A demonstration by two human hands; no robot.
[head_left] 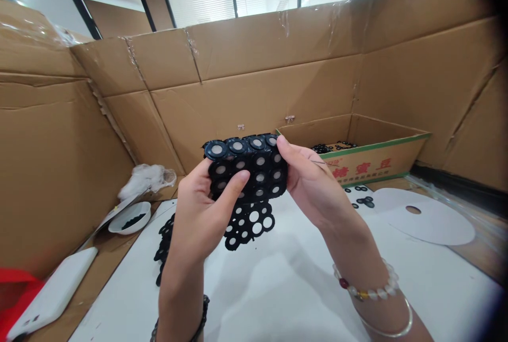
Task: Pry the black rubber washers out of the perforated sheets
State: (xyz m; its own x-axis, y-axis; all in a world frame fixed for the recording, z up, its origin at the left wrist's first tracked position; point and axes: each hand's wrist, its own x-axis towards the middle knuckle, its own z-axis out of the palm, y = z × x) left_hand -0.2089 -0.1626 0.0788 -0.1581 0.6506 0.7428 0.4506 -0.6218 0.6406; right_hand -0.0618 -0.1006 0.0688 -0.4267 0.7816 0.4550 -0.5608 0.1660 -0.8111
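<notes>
Both hands hold up a stack of black rubber ring sheets, its round holes lined up in rows. My left hand grips the stack's left side, thumb laid across the front face. On the right edge, my right hand pinches the upper corner between thumb and fingers. Beneath the stack, a black sheet with punched round holes lies on the white table. More black ring sheets lie at the left, partly hidden behind my left forearm.
A cardboard box with black rings inside stands at the back right. Loose black rings lie near a white disc. On the left are a white bowl, a plastic bag and a white phone-like object. Cardboard walls surround the table.
</notes>
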